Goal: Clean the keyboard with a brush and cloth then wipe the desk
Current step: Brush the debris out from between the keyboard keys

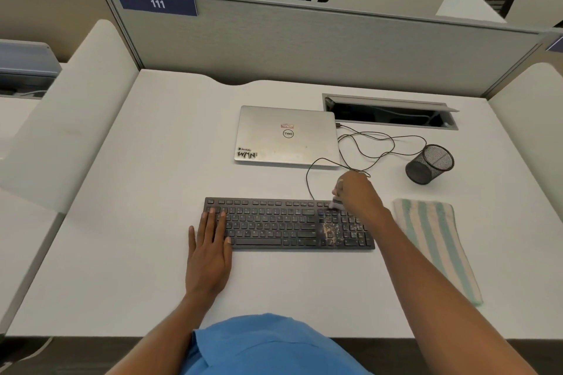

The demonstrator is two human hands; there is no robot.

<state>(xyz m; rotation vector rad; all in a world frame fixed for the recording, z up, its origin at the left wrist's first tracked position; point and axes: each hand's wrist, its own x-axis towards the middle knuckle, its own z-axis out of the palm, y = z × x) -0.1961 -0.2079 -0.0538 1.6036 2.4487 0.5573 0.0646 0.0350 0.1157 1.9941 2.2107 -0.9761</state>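
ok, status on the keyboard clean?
Left hand flat on keyboard. Right hand grips brush at top-right keys. Crumbs by numpad; cloth untouched.

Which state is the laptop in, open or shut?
Shut: the laptop lies flat on the desk, lid down, its logo facing up.

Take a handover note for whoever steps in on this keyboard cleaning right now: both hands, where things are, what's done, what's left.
Left hand: flat, fingers straight, resting on the left end of the keyboard.
Right hand: grips the brush at the keyboard's top edge, above the number pad.
Cloth: on the desk, right of the keyboard, untouched.
Done: nothing finished; crumbs lie beside the number pad.
Left: brush off the crumbs, wipe the keyboard with the cloth, wipe the desk.
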